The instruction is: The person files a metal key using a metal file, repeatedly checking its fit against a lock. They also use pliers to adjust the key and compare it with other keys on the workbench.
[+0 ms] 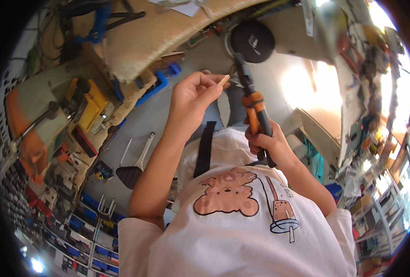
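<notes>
My left hand is raised at the centre, pinching a small pale piece between thumb and fingertips. To its right, my right hand grips a long hand tool with black and orange handles, like pliers or cutters. The tool's dark head points up and away from me, close beside the left fingertips; I cannot tell whether it touches the small piece. My legs show below the hands, partly hidden by my light T-shirt.
A worn wooden bench spans the upper left, with a blue bin by its edge. Tools and a yellow fixture crowd the left side. A round black object lies ahead on the grey floor. Cluttered shelving lines the right.
</notes>
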`<act>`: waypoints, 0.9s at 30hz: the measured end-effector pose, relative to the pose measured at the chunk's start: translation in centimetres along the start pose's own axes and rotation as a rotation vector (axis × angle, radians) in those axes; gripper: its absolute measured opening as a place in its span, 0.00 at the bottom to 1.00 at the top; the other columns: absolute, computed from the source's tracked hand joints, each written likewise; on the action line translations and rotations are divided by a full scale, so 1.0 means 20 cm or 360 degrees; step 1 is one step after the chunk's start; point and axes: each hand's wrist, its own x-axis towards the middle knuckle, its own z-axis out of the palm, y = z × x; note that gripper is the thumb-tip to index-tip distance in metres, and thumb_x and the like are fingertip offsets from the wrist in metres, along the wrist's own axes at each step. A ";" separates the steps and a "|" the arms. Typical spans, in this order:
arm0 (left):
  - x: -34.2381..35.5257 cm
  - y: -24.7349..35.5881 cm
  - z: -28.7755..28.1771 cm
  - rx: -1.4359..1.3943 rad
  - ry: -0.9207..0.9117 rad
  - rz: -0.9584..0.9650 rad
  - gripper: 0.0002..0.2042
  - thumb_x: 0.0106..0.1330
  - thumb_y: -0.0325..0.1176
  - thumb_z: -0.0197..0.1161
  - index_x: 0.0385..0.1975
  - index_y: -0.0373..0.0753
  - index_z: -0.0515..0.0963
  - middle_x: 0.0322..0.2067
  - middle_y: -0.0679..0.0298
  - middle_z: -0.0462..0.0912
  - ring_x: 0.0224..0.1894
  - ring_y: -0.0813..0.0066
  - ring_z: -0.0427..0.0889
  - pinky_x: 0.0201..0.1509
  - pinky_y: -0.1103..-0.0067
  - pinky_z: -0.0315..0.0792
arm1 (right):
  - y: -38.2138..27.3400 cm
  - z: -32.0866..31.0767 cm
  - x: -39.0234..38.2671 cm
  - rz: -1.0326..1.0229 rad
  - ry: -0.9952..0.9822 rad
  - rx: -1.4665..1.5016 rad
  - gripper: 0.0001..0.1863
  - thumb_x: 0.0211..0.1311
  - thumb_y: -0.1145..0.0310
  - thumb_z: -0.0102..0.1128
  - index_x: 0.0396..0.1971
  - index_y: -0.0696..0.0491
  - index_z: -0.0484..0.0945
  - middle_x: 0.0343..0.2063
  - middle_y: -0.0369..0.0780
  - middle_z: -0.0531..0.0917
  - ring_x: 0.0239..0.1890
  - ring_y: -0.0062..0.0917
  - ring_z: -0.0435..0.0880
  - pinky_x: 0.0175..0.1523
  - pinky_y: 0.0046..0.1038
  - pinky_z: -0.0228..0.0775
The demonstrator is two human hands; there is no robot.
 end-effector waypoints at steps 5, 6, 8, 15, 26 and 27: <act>0.06 0.22 -0.28 0.1337 0.0794 0.0608 0.05 0.54 0.27 0.66 0.26 0.33 0.79 0.27 0.62 0.78 0.25 0.75 0.74 0.30 0.80 0.68 | 0.12 -0.12 0.03 0.0109 0.0369 0.0409 0.21 0.48 0.71 0.55 0.46 0.56 0.66 0.23 0.36 0.71 0.20 0.19 0.69 0.26 0.24 0.65; 0.10 0.25 -0.33 0.1334 0.0850 0.0635 0.05 0.54 0.27 0.67 0.26 0.33 0.80 0.26 0.62 0.78 0.24 0.74 0.74 0.30 0.80 0.68 | 0.12 -0.15 0.01 0.0079 0.0374 0.0391 0.22 0.48 0.71 0.55 0.46 0.56 0.66 0.23 0.35 0.71 0.20 0.19 0.69 0.26 0.24 0.65; 0.18 0.26 -0.43 0.1311 0.0943 0.0664 0.07 0.53 0.29 0.68 0.27 0.33 0.80 0.25 0.62 0.78 0.23 0.73 0.74 0.30 0.79 0.69 | 0.12 -0.18 -0.01 0.0023 0.0324 0.0271 0.22 0.48 0.72 0.55 0.47 0.58 0.66 0.22 0.36 0.71 0.20 0.19 0.70 0.26 0.24 0.65; 0.27 0.24 -0.50 0.1811 0.1172 0.0961 0.09 0.55 0.30 0.67 0.34 0.36 0.81 0.27 0.68 0.78 0.24 0.80 0.71 0.29 0.81 0.67 | 0.08 -0.23 -0.06 -0.0076 0.0365 0.0257 0.23 0.46 0.74 0.54 0.46 0.60 0.66 0.23 0.37 0.72 0.20 0.20 0.71 0.26 0.23 0.65; 0.95 0.45 0.37 0.1976 0.0489 0.1362 0.11 0.54 0.32 0.65 0.35 0.35 0.79 0.31 0.59 0.79 0.36 0.59 0.78 0.41 0.71 0.70 | 0.02 -0.47 -0.11 -0.0104 0.0407 0.0382 0.21 0.49 0.76 0.53 0.45 0.59 0.64 0.22 0.37 0.70 0.20 0.21 0.68 0.26 0.25 0.64; 1.00 0.48 0.39 0.2085 0.0417 0.1267 0.11 0.54 0.32 0.65 0.35 0.35 0.79 0.31 0.59 0.79 0.36 0.60 0.78 0.41 0.71 0.70 | 0.01 -0.50 -0.13 -0.0119 0.0409 0.0406 0.21 0.48 0.75 0.53 0.45 0.59 0.64 0.22 0.37 0.70 0.20 0.21 0.68 0.26 0.25 0.64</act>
